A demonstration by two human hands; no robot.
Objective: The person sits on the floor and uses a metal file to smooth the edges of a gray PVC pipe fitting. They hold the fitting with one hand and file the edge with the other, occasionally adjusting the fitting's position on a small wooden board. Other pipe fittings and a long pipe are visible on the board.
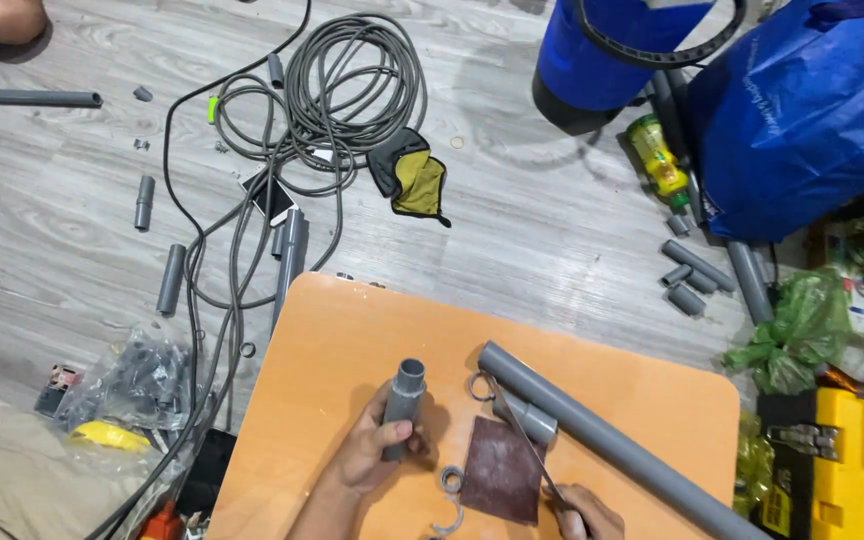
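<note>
Left hand (380,447) clamped round an upright pipe stub (402,405) at the counter's (332,330) middle. Right hand (584,516) at 5 o'clock, closed on a thin blade (522,440) lying over sandpaper (502,470), long pipe (602,435) at 3 o'clock

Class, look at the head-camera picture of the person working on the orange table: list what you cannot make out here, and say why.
- Right hand: cut off by the bottom edge, so its grip on the thin metal tool is partly unseen.
- Long grey pipe: its far end runs past the bottom edge.
- Short grey pipe piece: its middle is covered by the left hand.
- Sandpaper sheet: grit too fine to see.
- Clear bag of dark parts: contents too small and jumbled.
</note>
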